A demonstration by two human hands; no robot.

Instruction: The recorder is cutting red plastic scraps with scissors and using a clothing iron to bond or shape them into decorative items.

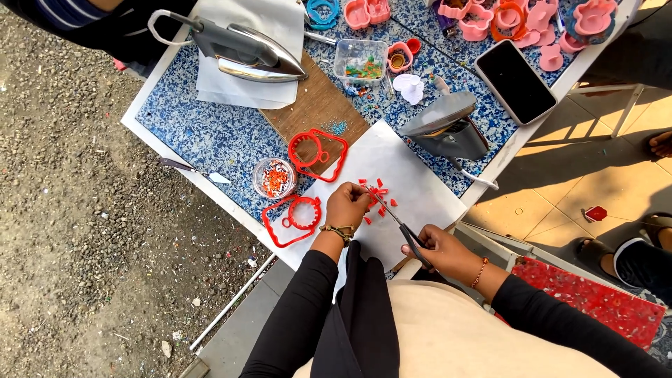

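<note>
Scissors (400,225) gripped in right hand (441,250), left hand (348,204) pinching red plastic strip (378,204); feed short, keep fingertips off blades, chips (378,187) onto white sheet (413,175)

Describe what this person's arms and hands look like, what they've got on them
Both arms wear long black sleeves reaching the wrists. The left hand is bare, with a beaded bracelet in dark and gold tones at its wrist. The right hand is bare too, with a thin orange-red beaded bracelet.
</note>
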